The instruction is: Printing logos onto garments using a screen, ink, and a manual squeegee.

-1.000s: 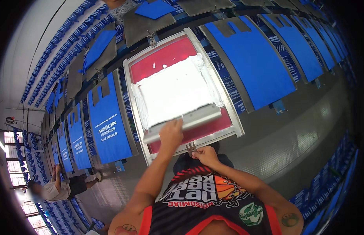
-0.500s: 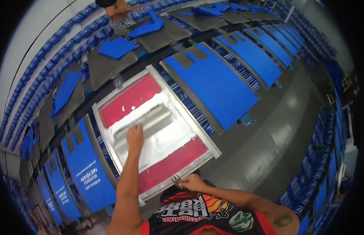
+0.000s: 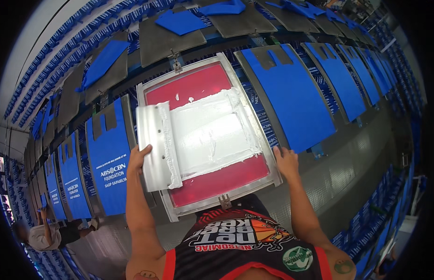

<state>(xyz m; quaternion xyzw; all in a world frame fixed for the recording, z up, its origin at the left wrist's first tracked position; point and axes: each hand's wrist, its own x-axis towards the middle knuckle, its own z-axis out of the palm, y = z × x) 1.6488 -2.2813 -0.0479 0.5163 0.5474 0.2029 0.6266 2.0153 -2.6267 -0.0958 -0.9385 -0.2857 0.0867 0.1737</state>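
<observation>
A silver screen-printing frame (image 3: 270,161) lies in front of me, its mesh red (image 3: 191,86) at the far and near ends. White ink (image 3: 210,133) covers the middle in a thick, ragged-edged patch. My left hand (image 3: 139,158) grips the outer edge of a wide metal squeegee (image 3: 154,144), which stands along the frame's left side. White ink coats the squeegee's inner edge. On the right, my right hand (image 3: 287,163) holds the frame's side rail with bent fingers, partly hidden. A small metal clamp (image 3: 225,201) sits on the frame's near edge.
Boards with blue cut fabric pieces (image 3: 291,93) flank the frame in a row; the left one (image 3: 107,158) bears white print. Another row with folded blue pieces (image 3: 182,22) lies beyond. Blue items hang in lines (image 3: 63,60) along the walls. Another person (image 3: 44,233) is at lower left.
The squeegee has gone from lying across the screen's middle to its left side, turned lengthwise. My right hand has moved from the near-edge clamp to the right rail. The view has shifted.
</observation>
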